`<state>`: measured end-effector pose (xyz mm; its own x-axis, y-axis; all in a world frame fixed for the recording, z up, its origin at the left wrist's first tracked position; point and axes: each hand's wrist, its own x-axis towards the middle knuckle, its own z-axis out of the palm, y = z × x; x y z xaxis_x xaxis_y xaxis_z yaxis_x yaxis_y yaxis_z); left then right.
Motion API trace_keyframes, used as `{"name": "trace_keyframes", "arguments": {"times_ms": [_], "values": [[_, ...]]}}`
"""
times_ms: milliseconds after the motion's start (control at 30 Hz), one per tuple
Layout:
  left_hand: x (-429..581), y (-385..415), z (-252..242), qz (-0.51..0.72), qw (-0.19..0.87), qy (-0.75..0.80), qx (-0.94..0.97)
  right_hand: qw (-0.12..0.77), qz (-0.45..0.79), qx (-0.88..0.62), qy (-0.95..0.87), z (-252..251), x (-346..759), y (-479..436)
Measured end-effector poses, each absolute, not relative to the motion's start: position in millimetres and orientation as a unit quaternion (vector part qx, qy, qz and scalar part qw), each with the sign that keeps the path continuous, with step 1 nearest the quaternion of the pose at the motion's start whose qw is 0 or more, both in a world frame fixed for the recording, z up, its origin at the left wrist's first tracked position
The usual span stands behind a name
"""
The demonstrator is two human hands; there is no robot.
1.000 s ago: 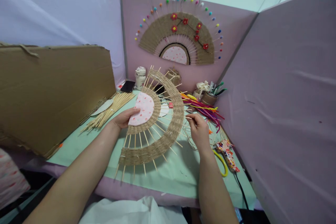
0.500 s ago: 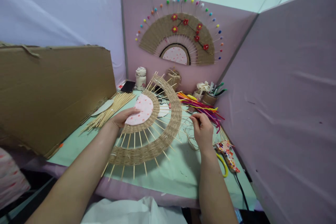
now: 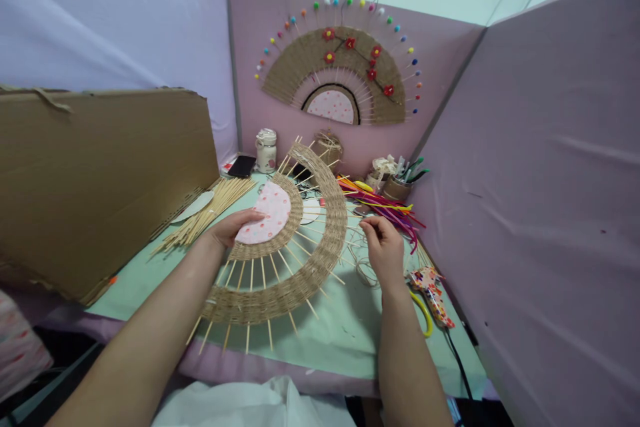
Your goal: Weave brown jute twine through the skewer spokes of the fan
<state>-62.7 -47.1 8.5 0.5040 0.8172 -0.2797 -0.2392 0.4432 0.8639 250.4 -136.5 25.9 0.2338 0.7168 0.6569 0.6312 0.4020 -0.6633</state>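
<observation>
A woven half-round fan (image 3: pixel 336 213) with thin sticks fanning out and a pink dotted centre is held up over the table. My left hand (image 3: pixel 234 225) grips its centre at the straight edge, thumb on the pink cloth. At the fan's right, my right hand (image 3: pixel 384 240) is pinched beside the stick tips. What lies between its fingertips is too small to make out. Loose twine (image 3: pixel 366 271) lies on the table just left of that hand.
Thin sticks (image 3: pixel 207 217) and a cardboard sheet (image 3: pixel 100 180) are at left. Coloured pipe cleaners (image 3: pixel 395 213), yellow-handled scissors (image 3: pixel 426 317) and a patterned glue gun (image 3: pixel 434 293) lie at right. A bottle (image 3: pixel 266 151) stands behind; a finished fan (image 3: pixel 300 67) hangs above.
The fan has turned slightly, its lower end and stick tips moving down and left. Both hands keep nearly the same places.
</observation>
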Motion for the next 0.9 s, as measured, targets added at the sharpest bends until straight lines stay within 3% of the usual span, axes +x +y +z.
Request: {"name": "trace_keyframes", "arguments": {"times_ms": [533, 900], "values": [[-53.9, -49.6, 11.7, 0.356, 0.780, 0.395, 0.330, 0.530, 0.123, -0.564, -0.621, 21.4, 245.2, -135.8], [-50.0, -53.7, 17.1, 0.340, 0.785, 0.408, 0.320, 0.544, -0.020, -0.519, -0.659, 25.2, 251.2, -134.9]]}}
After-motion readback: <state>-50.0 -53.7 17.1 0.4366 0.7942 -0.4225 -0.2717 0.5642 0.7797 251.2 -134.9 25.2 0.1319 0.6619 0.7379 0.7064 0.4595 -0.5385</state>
